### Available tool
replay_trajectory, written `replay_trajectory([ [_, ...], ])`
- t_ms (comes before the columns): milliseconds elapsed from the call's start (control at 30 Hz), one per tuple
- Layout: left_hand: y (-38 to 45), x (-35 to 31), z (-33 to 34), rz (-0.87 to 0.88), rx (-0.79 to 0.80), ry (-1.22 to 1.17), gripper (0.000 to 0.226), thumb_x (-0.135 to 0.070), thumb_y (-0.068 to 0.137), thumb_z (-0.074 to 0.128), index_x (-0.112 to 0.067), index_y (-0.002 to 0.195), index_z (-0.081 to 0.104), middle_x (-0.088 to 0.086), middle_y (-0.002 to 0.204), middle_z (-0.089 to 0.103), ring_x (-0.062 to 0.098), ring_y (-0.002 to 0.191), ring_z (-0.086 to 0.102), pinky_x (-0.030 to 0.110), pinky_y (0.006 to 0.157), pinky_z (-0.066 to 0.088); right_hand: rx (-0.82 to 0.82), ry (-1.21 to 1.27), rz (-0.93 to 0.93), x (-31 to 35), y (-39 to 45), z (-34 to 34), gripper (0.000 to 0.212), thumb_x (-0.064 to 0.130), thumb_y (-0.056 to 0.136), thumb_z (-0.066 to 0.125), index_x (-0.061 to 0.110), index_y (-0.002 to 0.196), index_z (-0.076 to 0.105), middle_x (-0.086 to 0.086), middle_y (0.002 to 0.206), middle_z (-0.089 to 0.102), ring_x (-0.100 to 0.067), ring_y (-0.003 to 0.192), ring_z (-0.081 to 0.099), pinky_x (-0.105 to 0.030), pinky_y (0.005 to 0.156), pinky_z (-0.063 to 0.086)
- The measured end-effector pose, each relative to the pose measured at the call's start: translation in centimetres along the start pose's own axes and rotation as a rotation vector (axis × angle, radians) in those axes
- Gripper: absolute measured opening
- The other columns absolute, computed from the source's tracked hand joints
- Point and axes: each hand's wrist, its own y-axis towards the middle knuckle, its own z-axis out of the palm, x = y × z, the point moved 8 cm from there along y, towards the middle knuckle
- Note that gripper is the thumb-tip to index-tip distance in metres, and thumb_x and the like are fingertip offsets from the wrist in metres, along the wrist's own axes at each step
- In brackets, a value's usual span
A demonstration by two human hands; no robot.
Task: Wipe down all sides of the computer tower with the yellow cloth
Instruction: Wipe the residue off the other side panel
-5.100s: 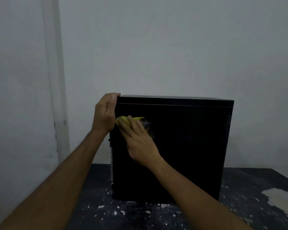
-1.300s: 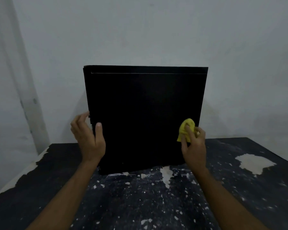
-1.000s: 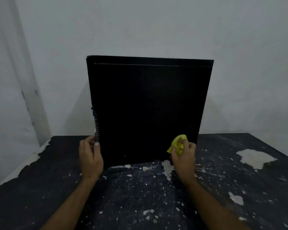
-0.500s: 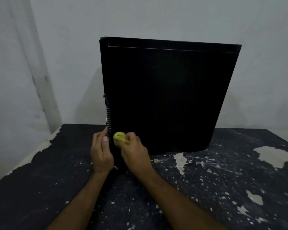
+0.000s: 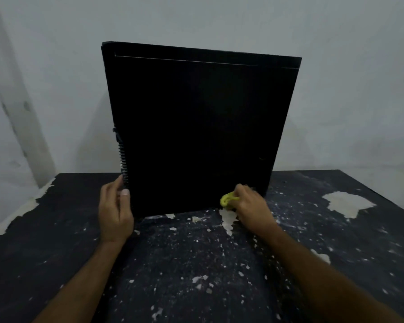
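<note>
Pale bare wall (image 5: 243, 17) behind; dark surface (image 5: 196, 264) with chipped paint showing light patches. Computer tower (image 5: 196, 127) stands upright toward the far edge of the surface, broad black side panel facing the camera, vented strip running down its left edge.

Yellow cloth (image 5: 228, 198) is bunched small and pressed against the panel's lower right area, just above where the tower meets the surface. Right hand (image 5: 250, 206) is closed around the cloth, slightly blurred. Left hand (image 5: 116, 210) is clamped on the lower left corner of the tower, thumb on the front panel, fingers wrapped round the vented edge.

Step in hand, as I judge it: wiping the bottom strip of this panel.

- Keep the left hand braced; the case is tall and narrow and could rock or slide under sideways pressure.
- Open the cloth out flatter; a tight wad covers little.
- Run overlapping strokes right down to the bottom edge and corners.
- Other faces are not visible from here; the tower likely needs turning to reach them.
</note>
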Motion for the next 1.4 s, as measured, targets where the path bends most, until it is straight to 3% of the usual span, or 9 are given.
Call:
replay_trajectory([
  [67,-0.1,-0.1,0.2,-0.005,-0.004,-0.006,0.047,-0.022,0.105,0.040,0.002,0.145,0.050,0.006,0.123,0.048,-0.009,0.102,0.053,0.001,0.089,0.037,0.068,-0.089,0.079,-3.7,-1.7,0.1,0.041,0.012,0.062,0.094,0.014,0.099,0.079,-0.011,0.114,0.054,-0.033,0.100,0.055,-0.045,0.074,0.056],
  [200,-0.3,0.2,0.4,-0.011,-0.011,-0.030,0.051,-0.031,0.105,0.041,-0.004,0.147,0.048,0.009,0.126,0.047,0.011,0.092,0.053,0.004,0.083,0.042,0.132,-0.265,0.144,-8.6,-3.8,0.2,0.036,0.004,0.057,0.094,0.005,0.089,0.078,-0.017,0.118,0.053,-0.036,0.098,0.045,-0.051,0.075,0.056],
  [367,-0.3,0.2,0.7,-0.009,-0.016,-0.043,0.052,-0.035,0.104,0.041,-0.005,0.145,0.048,0.012,0.129,0.046,0.015,0.095,0.053,0.005,0.082,0.043,0.181,-0.302,0.213,-11.2,-4.8,0.5,0.035,0.000,0.059,0.089,0.003,0.092,0.075,-0.018,0.113,0.048,-0.038,0.091,0.043,-0.052,0.071,0.051],
  [500,-0.2,0.2,0.7,-0.012,-0.042,-0.052,0.041,-0.039,0.104,0.040,-0.022,0.141,0.043,0.005,0.128,0.045,0.013,0.094,0.053,0.005,0.080,0.042,0.205,-0.290,0.097,-10.6,-4.6,1.2,0.042,0.001,0.061,0.088,0.008,0.101,0.076,-0.014,0.113,0.043,-0.035,0.090,0.040,-0.051,0.069,0.053],
  [767,-0.3,0.3,0.8,-0.028,-0.044,-0.053,0.050,-0.036,0.104,0.041,-0.005,0.143,0.049,0.016,0.128,0.047,0.012,0.092,0.052,0.005,0.079,0.042,0.152,-0.042,-0.113,-3.2,-2.1,1.3,0.062,-0.004,0.069,0.081,0.018,0.126,0.069,-0.010,0.118,0.051,-0.031,0.100,0.051,-0.045,0.077,0.057],
  [933,-0.4,-0.3,0.9,-0.032,-0.049,-0.051,0.035,-0.029,0.105,0.042,-0.021,0.140,0.044,0.010,0.127,0.047,0.010,0.094,0.053,0.005,0.079,0.042,0.118,0.078,-0.156,0.8,-0.1,1.6,0.067,-0.005,0.076,0.075,0.012,0.138,0.055,-0.008,0.121,0.057,-0.029,0.104,0.054,-0.042,0.081,0.055],
  [1133,-0.5,-0.2,1.0,-0.059,-0.042,0.002,0.044,-0.021,0.106,0.041,0.002,0.142,0.048,0.020,0.130,0.048,-0.018,0.107,0.047,0.001,0.088,0.036,0.012,0.156,-0.301,7.3,2.4,1.5,0.047,0.000,0.082,0.075,0.010,0.126,0.060,-0.010,0.116,0.051,-0.028,0.101,0.049,-0.041,0.079,0.051],
  [1267,-0.5,-0.1,0.6,-0.062,-0.033,0.002,0.043,-0.020,0.106,0.040,-0.001,0.144,0.048,0.017,0.130,0.048,-0.018,0.108,0.047,0.001,0.090,0.036,0.002,0.136,-0.370,9.4,2.8,2.1,0.038,0.006,0.087,0.072,0.011,0.124,0.062,-0.010,0.117,0.052,-0.028,0.101,0.049,-0.042,0.079,0.051],
  [1400,-0.5,-0.1,0.4,-0.026,-0.032,0.000,0.041,-0.023,0.106,0.040,-0.012,0.145,0.046,0.013,0.129,0.048,-0.013,0.105,0.050,0.002,0.089,0.038,0.019,0.050,-0.320,3.4,1.1,1.8,0.036,0.007,0.081,0.077,0.013,0.116,0.069,-0.010,0.109,0.054,-0.029,0.096,0.049,-0.043,0.076,0.051],
])
